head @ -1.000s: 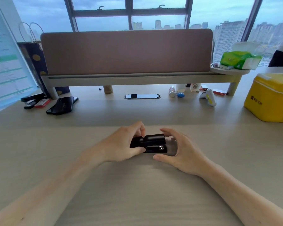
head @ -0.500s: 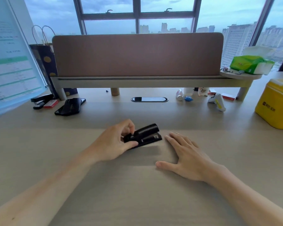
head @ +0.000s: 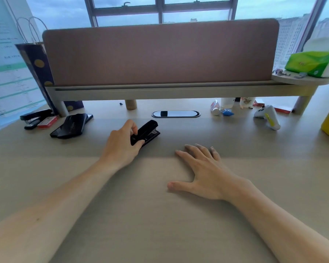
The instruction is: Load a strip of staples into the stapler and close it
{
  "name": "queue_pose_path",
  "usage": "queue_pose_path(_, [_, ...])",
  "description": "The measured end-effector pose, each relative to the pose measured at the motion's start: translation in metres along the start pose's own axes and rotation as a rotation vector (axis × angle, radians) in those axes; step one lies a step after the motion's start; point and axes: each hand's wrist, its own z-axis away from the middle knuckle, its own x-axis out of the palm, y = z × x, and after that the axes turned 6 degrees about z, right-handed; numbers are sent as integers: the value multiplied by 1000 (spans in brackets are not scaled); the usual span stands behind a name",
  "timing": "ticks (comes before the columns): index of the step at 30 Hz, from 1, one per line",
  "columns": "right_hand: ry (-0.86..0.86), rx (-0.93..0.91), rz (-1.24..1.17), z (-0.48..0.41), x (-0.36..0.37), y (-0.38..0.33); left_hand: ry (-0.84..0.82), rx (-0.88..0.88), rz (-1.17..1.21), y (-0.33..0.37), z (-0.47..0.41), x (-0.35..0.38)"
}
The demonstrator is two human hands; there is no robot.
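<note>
The left hand (head: 122, 147) grips the near end of a black stapler (head: 145, 132), thumb along its near side and fingers curled over the top. The stapler lies on the pale wooden desk (head: 141, 215), angled so that its far end points away and to the right, just short of the oval cable port (head: 176, 114) set into the desktop. Its top arm looks lowered onto the base; whether it is fully shut cannot be told. The right hand (head: 203, 171) holds nothing: it rests palm down on the desk with fingers spread, well apart from the stapler, to its right and nearer the person. At the far left sit a second black stapler (head: 34, 118), a small red box (head: 47, 122) touching it, and a black wallet-like case (head: 72, 125).
</note>
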Motion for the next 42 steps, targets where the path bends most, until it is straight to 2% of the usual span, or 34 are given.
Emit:
queue_pose_path(15, [21,-21,20,-20,5,2,-5,-55,-18,-2,-64,37])
queue_pose_path(31, [39,-31,30,-19,7,2,5,-33,-34,-4,-78,45])
queue_pose_path(38, [27,-36,41,-19,6,3,25,57,-42,5,-61,27])
queue_pose_path(42, [14,-21,31,-17,1,1,-105,210,-81,22,-28,6])
